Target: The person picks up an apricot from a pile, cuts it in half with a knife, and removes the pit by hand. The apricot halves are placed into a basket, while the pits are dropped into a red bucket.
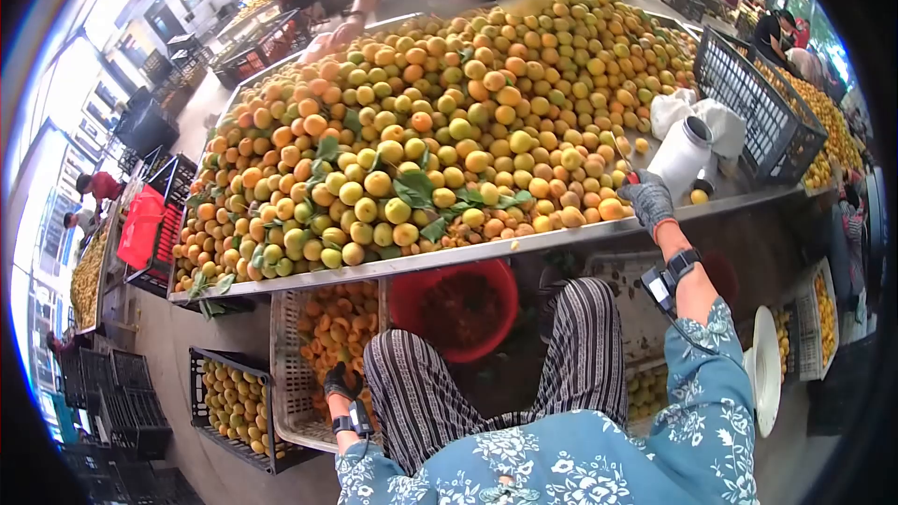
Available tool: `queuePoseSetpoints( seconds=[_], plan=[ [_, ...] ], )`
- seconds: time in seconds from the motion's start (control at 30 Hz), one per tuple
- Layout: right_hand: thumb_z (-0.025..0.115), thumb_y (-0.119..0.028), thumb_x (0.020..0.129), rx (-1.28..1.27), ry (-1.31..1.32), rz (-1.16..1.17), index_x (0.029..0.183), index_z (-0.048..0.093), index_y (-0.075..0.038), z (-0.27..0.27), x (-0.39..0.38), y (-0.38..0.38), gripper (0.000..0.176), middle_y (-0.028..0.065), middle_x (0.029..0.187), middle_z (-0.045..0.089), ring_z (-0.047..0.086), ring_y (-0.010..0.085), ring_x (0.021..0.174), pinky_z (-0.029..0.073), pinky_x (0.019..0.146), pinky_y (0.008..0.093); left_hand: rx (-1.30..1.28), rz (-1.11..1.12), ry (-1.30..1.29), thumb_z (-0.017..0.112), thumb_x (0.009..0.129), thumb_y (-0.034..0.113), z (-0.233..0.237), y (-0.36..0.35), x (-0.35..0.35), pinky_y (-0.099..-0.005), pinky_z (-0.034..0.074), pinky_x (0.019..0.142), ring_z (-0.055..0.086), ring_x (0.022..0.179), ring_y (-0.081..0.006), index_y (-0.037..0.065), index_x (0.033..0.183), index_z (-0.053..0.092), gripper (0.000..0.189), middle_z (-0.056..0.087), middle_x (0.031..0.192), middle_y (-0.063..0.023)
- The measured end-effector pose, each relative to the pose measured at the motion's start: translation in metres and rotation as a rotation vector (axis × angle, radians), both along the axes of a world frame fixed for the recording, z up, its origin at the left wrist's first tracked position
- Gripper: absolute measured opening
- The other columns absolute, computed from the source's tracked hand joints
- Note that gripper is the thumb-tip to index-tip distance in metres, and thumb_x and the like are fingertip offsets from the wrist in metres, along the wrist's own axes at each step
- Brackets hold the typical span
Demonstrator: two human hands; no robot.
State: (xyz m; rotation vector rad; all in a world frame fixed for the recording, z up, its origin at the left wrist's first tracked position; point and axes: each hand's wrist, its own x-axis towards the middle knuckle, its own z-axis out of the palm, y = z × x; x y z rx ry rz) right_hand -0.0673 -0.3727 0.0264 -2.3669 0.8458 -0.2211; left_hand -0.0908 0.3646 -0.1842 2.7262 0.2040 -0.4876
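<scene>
My right hand [648, 199], in a grey glove, is closed around a small knife [633, 177] with a red handle. Its thin blade points up and left, over the front right of the fruit heap. Apricots [449, 131], yellow to orange with some green leaves, are piled on a metal-edged table [468, 257] before me. Low on the left, my left hand [342, 382] wears a dark glove and hangs over a pale plastic crate [285, 355] of split apricots [332, 318]. Its fingers look apart, with orange fruit showing between them.
A red basin [505, 313] with dark scraps stands below the table edge. Beside my right hand are a white bottle [683, 154], a white bag [669, 112] and a black crate [748, 103]. Another crate [267, 458] of apricots sits at left. A person's arm [351, 28] reaches across the far side.
</scene>
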Motion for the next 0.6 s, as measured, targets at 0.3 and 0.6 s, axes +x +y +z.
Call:
queuePoseSetpoints(
  seconds=[0.3, 0.6],
  plan=[
    [0.074, -0.038, 0.067, -0.264, 0.326, 0.127, 0.1, 0.066, -0.006, 0.027, -0.006, 0.043, 0.047, 0.0184, 0.093, 0.067, 0.064, 0.0326, 0.09, 0.049, 0.08, 0.041, -0.091, 0.036, -0.258, 0.059, 0.083, 0.04, -0.13, 0.099, -0.023, -0.0383, 0.049, 0.075, 0.062, 0.086, -0.034, 0.008, 0.098, 0.062, 0.035, 0.065, 0.087, -0.0169],
    [0.074, -0.026, 0.061, -0.18, 0.169, 0.081, 0.083, 0.068, -0.002, 0.01, 0.006, 0.035, 0.033, 0.0156, 0.077, 0.067, 0.064, 0.0296, 0.071, 0.05, 0.067, 0.0382, -1.429, 0.854, 0.018, 0.06, 0.088, 0.041, -0.032, 0.029, 0.006, -0.0402, 0.047, 0.054, 0.056, 0.06, -0.0241, 0.013, 0.094, 0.062, 0.029, 0.06, 0.069, -0.0056]
  ],
)
